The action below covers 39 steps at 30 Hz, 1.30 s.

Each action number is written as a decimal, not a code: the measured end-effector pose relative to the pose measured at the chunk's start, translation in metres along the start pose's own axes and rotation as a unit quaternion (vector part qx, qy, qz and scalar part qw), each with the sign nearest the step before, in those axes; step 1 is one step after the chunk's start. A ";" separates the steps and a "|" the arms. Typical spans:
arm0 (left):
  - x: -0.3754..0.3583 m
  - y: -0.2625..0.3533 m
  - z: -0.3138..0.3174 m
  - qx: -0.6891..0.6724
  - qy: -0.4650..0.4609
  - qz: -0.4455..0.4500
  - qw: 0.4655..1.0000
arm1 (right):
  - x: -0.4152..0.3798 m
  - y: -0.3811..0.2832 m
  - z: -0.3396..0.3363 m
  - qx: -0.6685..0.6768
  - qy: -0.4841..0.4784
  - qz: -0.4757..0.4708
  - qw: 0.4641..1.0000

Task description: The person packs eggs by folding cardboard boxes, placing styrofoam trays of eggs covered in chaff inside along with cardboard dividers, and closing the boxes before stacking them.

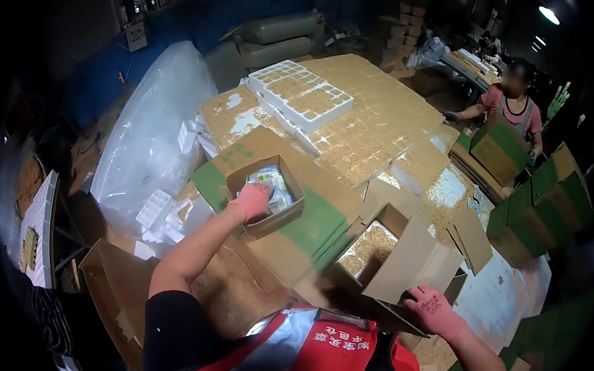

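My left hand (254,199), in a pink glove, reaches down into a small open cardboard box (271,226). Its fingers curl over shiny printed plastic packets (277,181) inside, and the fingertips are partly hidden. That box stands on a stack of flat green-and-brown cardboard (299,249). My right hand (431,309), also pink-gloved, is closed on the near edge of an open carton (414,259) with raised flaps. Within the carton lies a white tray (369,251) covered in tan, crumbly material.
A white foam tray with cells (300,95) rests on a wide surface strewn with tan material (369,88). Large clear plastic bags (155,138) stand at left. Striped cartons (541,205) sit at right, near a co-worker (513,106). An open box (113,290) is at lower left.
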<state>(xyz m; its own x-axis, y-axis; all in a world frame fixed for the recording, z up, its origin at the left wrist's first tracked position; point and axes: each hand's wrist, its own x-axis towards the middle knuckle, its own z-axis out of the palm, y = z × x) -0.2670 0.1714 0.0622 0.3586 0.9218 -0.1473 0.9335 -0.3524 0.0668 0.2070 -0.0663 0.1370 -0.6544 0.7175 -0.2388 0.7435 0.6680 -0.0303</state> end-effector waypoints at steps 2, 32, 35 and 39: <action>0.005 -0.010 0.001 -0.075 0.016 -0.042 0.996 | 0.003 -0.011 -0.003 0.019 -0.072 -0.013 0.997; 0.031 0.221 0.039 -0.583 -0.158 0.123 0.787 | -0.070 0.029 0.158 0.655 0.349 0.323 0.587; 0.036 0.242 0.070 -0.554 -0.070 0.182 0.809 | -0.067 0.023 0.169 0.540 0.396 0.324 0.668; 0.045 0.239 0.093 -0.644 -0.084 0.185 0.737 | -0.045 0.039 0.208 0.733 0.392 0.357 0.426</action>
<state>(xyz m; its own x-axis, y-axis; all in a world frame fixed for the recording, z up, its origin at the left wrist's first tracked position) -0.0272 0.1137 -0.0198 0.6829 0.7305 0.0037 0.0259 -0.0293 0.9992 0.2942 -0.1131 -0.0555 0.3932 0.8634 -0.3161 -0.2984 -0.2053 -0.9321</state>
